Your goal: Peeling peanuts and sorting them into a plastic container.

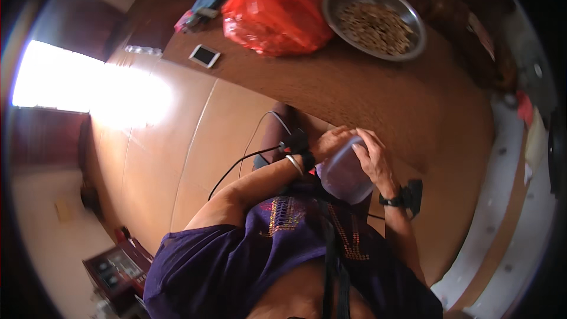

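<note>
Near my lap in the head view, a translucent plastic bag or pouch (pixel 345 180) is between my hands. My left hand (pixel 329 142) has its fingers closed at the bag's upper edge, partly hidden behind it. My right hand (pixel 375 159) grips the same upper edge, fingers curled over it. Both wrists wear black devices with cables. Above my hands is the brown table edge. On the table sit a red plastic bag (pixel 271 12) and a steel bowl (pixel 416 38) holding many small light-brown pieces.
A white phone (pixel 204 55) lies near the table's left edge, with small blue and pink items (pixel 204 7) behind it. A white patterned surface (pixel 493 159) runs along the right. A tiled floor (pixel 147 177) shows at left, with dark wooden furniture (pixel 115 272) beyond.
</note>
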### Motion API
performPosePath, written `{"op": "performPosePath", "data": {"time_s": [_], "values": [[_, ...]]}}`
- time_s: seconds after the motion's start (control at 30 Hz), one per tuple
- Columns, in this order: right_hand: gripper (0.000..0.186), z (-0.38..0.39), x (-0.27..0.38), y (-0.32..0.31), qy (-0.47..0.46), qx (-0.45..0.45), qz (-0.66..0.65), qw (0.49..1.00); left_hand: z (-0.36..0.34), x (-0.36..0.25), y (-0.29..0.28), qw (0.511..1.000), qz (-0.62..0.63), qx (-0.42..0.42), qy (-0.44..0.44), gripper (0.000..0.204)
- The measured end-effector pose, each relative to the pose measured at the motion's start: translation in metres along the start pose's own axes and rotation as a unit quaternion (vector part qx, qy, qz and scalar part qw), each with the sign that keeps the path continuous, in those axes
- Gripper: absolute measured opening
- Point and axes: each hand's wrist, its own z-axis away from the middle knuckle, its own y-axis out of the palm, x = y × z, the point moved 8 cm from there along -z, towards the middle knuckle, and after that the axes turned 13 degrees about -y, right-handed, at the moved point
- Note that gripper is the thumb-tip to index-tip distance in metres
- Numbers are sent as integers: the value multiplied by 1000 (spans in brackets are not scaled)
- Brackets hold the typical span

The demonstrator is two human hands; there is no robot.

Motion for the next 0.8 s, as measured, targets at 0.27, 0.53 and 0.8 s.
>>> {"op": "performPosePath", "data": {"time_s": [0.27, 0.53, 0.8], "values": [[32, -5, 25, 1, -37, 7, 92, 995, 10, -8, -7, 984, -162, 7, 80, 41], [21, -5, 8, -17, 111, 61, -131, 983, 9, 4, -13, 902, 179, 296, -260, 51], [21, 64, -50, -138, 188, -268, -311, 892, -14, 45, -44, 894, 216, 67, -387, 42]]}}
